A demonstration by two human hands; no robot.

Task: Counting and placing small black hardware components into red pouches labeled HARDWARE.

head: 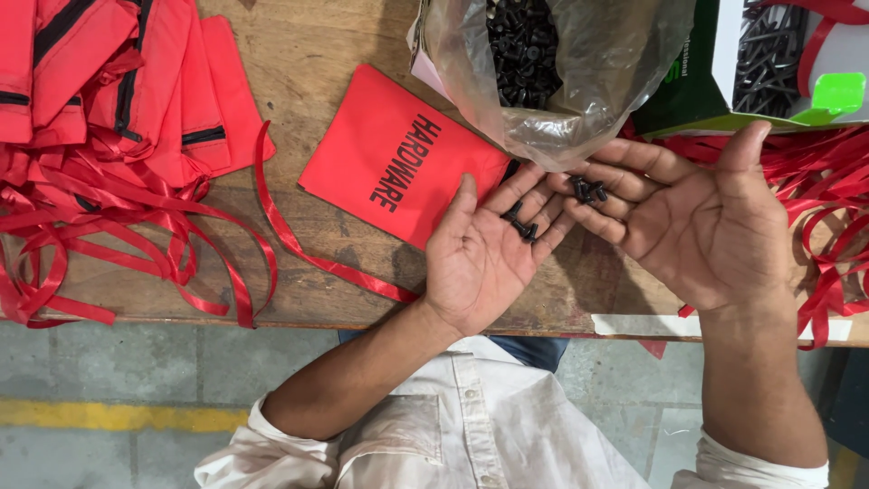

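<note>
Nearest the camera, a white buttoned shirt (471, 435) with rolled sleeves was seen, and both forearms were stretched out over the near edge of a worn wooden table (317, 281). The left hand (484, 249) was held palm up and open, with the fingers spread loosely; a few small black screws (521, 223) were rested on its fingers. Just to the right, the right hand (697, 217) was likewise turned palm up and open, its fingertips touching those of the left hand, and a second small cluster of black screws (588, 190) was carried on its fingers. Just beyond the left hand, a flat red fabric pouch (398, 154) with black lettering was laid on the table, a red ribbon (299, 235) trailing from it toward the near edge. At the far left, a heap of similar red pouches (109, 91) and tangled ribbons was piled. Farther back, above the hands, a clear plastic bag (561, 72) filled with black screws was set, and at the far right an open green and white box (778, 63) of dark hardware was placed over more red ribbons.
</note>
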